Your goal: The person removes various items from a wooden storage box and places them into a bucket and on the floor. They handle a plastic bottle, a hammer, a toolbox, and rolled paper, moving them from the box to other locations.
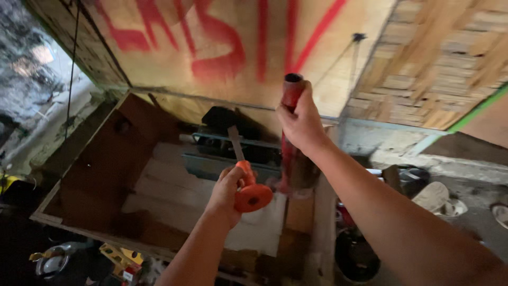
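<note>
My left hand (226, 191) grips the orange handle of a flat metal chisel (247, 188) with a round hand guard; its grey blade points up and away toward a dark machine part. My right hand (300, 123) is closed around the top of an upright red tube-shaped handle (290, 95), a long lever that runs down to the machine (233, 151) mounted in a wooden box. Both hands are over the right side of the box.
The wooden box (90, 175) has pale planks on its floor. A plywood sheet with red paint (222, 47) leans behind it. Slatted wood panel (439, 58) at the right. Dark bowl (354, 257) and sandals (439, 198) lie on the ground at the right.
</note>
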